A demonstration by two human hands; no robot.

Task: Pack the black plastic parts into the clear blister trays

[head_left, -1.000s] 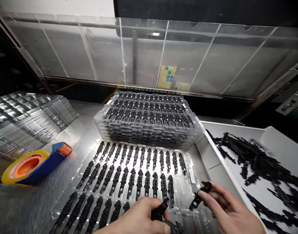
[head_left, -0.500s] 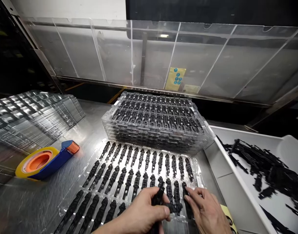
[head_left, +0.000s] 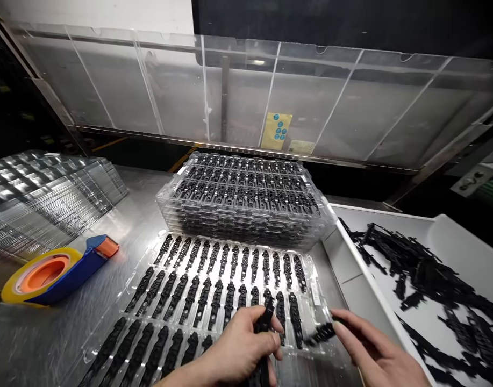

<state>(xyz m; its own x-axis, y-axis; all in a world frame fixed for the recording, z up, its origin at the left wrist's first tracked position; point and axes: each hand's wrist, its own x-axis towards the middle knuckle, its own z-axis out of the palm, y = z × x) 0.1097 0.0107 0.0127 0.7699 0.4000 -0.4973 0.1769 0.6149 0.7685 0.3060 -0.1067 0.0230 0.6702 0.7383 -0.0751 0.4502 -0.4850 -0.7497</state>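
Note:
My left hand [head_left: 242, 346] is closed around a narrow black plastic part [head_left: 266, 314], held upright over the lower right of a clear tray. Whether more parts sit in that grip is hidden. Between the thumb and fingers of my right hand [head_left: 381, 352], another black plastic part [head_left: 322, 334] points left, just over the tray's right edge. The clear plastic tray [head_left: 316, 301] lies flat on the metal table, with rows of the same black parts in its slots. My left forearm and hand hide part of its front row.
Behind the tray stands a stack of filled clear trays [head_left: 246, 215]. A white bin [head_left: 375, 298] of loose black parts is at the right. To the left are a tape dispenser [head_left: 69, 274] and a stack of clear trays [head_left: 64, 199]. A clear curtain [head_left: 238, 97] hangs behind.
My right hand has let go of a black part, which lies in the tray's middle row. It has moved right, holding the part that lay crosswise at my left hand. The view has shifted.

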